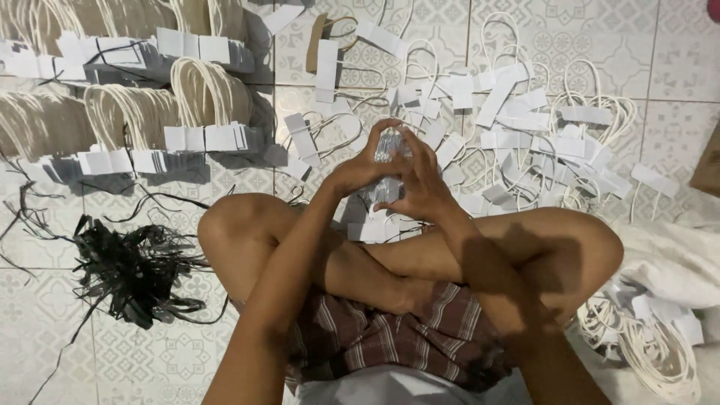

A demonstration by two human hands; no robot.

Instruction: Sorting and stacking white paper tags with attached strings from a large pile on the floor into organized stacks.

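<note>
Both hands, left hand [362, 166] and right hand [425, 184], around white handle bundle [388, 150]

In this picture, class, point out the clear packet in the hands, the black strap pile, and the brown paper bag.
clear packet [388, 146], head view, its crinkled top between the fingers
black strap pile [131, 270], head view, the tangled middle
brown paper bag [316, 46], head view, its flat side
</note>
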